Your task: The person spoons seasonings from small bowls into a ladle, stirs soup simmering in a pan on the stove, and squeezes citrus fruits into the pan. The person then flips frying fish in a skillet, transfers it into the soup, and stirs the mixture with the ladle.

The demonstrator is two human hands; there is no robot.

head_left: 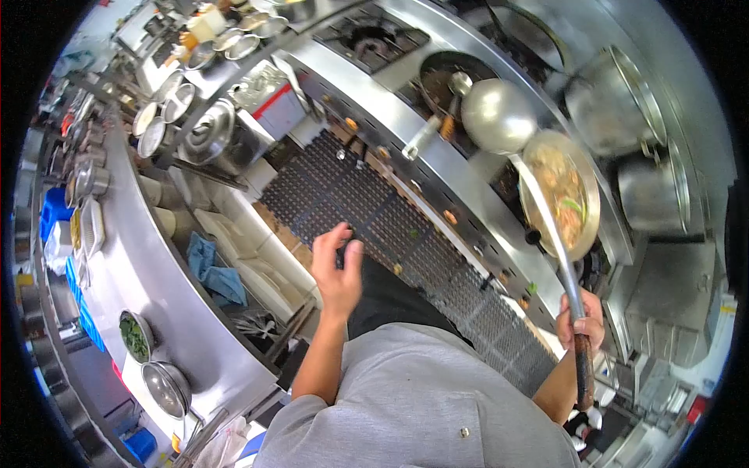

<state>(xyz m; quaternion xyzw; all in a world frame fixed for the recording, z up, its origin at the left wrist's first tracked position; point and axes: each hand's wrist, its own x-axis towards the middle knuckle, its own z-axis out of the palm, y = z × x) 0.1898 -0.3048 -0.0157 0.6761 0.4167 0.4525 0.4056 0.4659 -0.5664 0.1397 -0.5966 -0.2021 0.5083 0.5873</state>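
Note:
My right hand [581, 321] is wrapped round the handle of a big metal ladle [499, 117], near its dark wooden end. The ladle's round bowl is raised over the stove, beside a wide pan of stew [560, 187] with meat chunks and some green pieces in broth. The ladle's shaft crosses in front of that pan. In front of my body, over the floor, my left hand [337, 273] is empty, thumb and fingers apart and slightly curled. Farther along the stove sits a dark frying pan [449, 76] with a smaller ladle [460, 84] in it.
Large steel pots [612, 101] stand behind the stew pan. To the left runs a steel counter [168, 257] holding a bowl of green leaves [136, 337] and metal bowls [165, 388]. A blue cloth [212, 269] hangs below its edge. Black perforated matting [335, 187] covers the floor.

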